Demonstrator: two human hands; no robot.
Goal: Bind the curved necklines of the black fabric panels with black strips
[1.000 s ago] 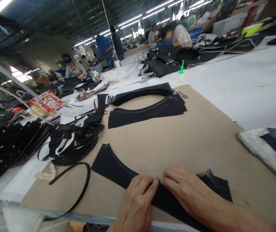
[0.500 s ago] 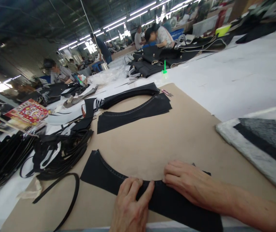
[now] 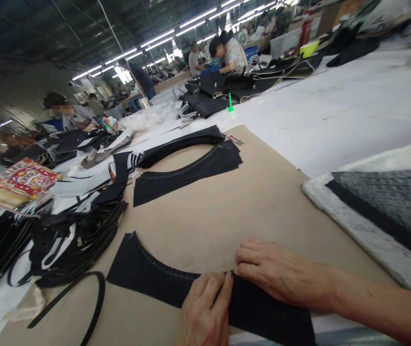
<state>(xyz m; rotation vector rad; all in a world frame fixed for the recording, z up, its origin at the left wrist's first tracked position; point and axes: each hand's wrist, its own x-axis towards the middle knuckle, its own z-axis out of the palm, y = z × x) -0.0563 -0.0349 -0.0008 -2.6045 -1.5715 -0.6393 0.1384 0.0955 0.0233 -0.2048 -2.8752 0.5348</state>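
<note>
A black fabric panel (image 3: 148, 282) with a curved, notched upper edge lies flat on the tan board (image 3: 205, 226) in front of me. My left hand (image 3: 206, 305) has its fingers drawn together on the curved edge, near the middle of the panel. Just to the right, my right hand (image 3: 268, 270) is closed with curled fingertips gripping the same edge. A fold runs along the edge left of my fingers; the part under my hands is hidden. Farther back, a stack of similar black panels (image 3: 187, 169) lies on the board.
A looped black strip (image 3: 99, 293) and a pile of black strips (image 3: 86, 240) are at the left. Thread snips (image 3: 235, 140) and a green-tipped bottle (image 3: 230, 111) stand beyond the stack. A grey-and-white padded slab (image 3: 378, 202) is at the right. Several people work farther back.
My left thumb has closed up against the fingers, and my hands are nearer each other along the curved edge. The whole view has shifted, so most things appear farther left.
</note>
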